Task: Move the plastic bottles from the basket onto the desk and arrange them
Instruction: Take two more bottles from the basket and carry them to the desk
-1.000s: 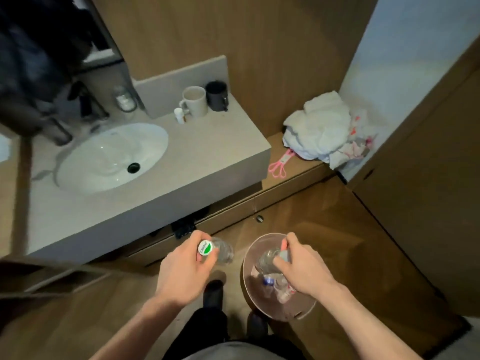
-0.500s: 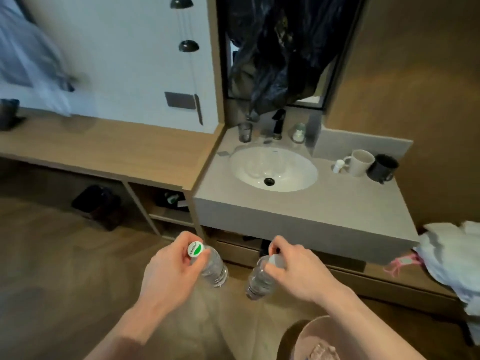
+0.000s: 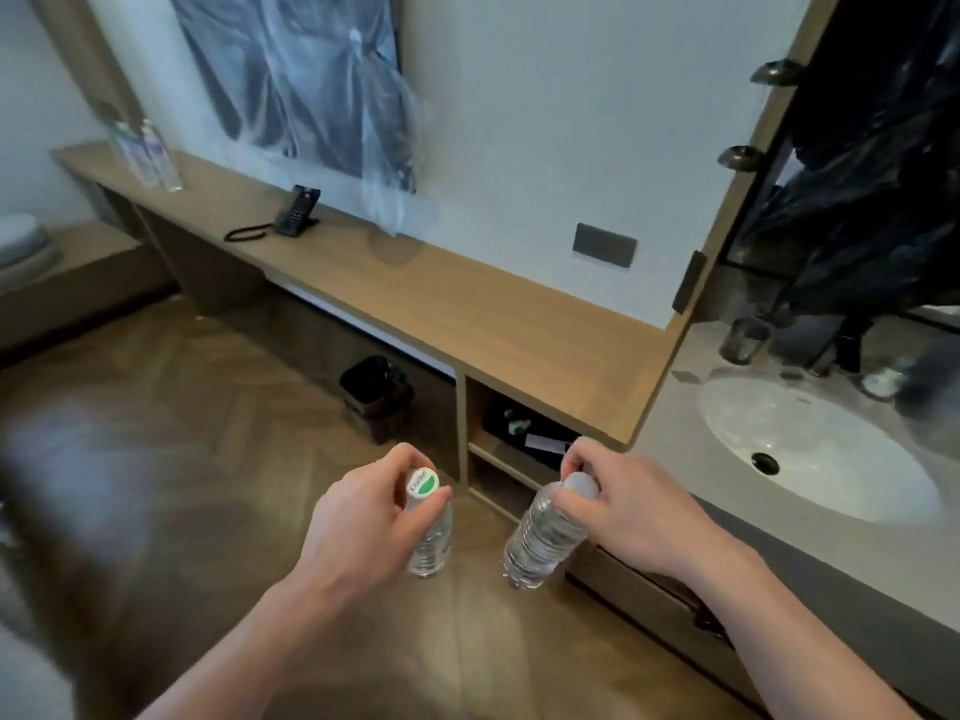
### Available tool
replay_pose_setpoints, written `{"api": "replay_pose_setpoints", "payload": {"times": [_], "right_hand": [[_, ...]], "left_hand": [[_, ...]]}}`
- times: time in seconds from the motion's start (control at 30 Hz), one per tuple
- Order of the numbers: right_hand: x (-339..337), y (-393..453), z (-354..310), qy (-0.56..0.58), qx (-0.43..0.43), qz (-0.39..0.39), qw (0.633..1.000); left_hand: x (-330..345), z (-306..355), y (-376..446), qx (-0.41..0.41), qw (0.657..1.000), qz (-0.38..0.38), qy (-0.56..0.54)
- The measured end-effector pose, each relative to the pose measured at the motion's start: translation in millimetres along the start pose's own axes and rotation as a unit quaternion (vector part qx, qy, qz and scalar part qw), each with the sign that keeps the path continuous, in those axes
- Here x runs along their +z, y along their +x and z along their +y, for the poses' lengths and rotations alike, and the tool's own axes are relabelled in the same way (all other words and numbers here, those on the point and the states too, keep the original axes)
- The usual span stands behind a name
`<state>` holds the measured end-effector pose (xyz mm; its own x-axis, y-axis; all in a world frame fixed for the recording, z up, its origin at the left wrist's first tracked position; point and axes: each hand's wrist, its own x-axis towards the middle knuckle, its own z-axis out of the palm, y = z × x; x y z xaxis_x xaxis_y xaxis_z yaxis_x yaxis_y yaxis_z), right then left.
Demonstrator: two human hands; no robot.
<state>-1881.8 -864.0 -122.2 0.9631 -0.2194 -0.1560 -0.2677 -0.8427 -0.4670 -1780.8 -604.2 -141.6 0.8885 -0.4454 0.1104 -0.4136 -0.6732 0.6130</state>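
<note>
1. Head view, the deciding relation: the wooden tabletop [image 3: 493, 309] lies ahead of and above both hands, running from the far left toward the sink [image 3: 810, 449] at right. Both bottles hang below its level over the floor [image 3: 182, 407], so the coming move, as I judge it, is a lift up and forward.
2. Head view, left hand [image 3: 353, 527]: its fingers [image 3: 410, 459] are clenched around the neck of the green-capped bottle [image 3: 431, 537], which hangs nearly upright, cap up, long axis close to vertical.
3. Head view, right hand [image 3: 628, 506]: its fingers [image 3: 576, 459] are grasping the white-capped bottle [image 3: 540, 543] at the cap; this bottle tilts, base swung down and to the left.
4. Head view, nearness: the right hand sits just below the tabletop's near corner, so it looks nearer to that end; the left hand has open tabletop further ahead.
5. Head view, pose: both forearms reach forward, wrists bent down, the bottles near each other but apart.
6. Head view, rest: two more bottles [image 3: 150, 153] stand at the far left end, a telephone [image 3: 296, 213] between. The basket is out of view.
</note>
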Motion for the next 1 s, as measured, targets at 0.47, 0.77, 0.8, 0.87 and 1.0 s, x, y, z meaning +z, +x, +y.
{"api": "replay_pose_setpoints", "payload": {"times": [0.47,0.77,0.8,0.87,1.0], "right_hand": [[26,210,-114,-0.011,-0.149,-0.044,0.988],[25,374,-162,-0.012,-0.217,-0.084,0.973],[26,393,-168,-0.014,-0.227,-0.083,0.970],[28,429,-185,-0.029,-0.248,-0.088,0.964],[34,488,-226,-0.041,-0.277,-0.112,0.954]], "left_hand": [[-86,-119,106,-0.119,0.986,0.117,0.006],[-124,-185,217,-0.189,0.966,0.177,0.026],[-128,-192,227,-0.194,0.963,0.187,0.020],[-140,-210,248,-0.204,0.957,0.203,0.017],[-172,-244,281,-0.228,0.942,0.244,0.016]]}}
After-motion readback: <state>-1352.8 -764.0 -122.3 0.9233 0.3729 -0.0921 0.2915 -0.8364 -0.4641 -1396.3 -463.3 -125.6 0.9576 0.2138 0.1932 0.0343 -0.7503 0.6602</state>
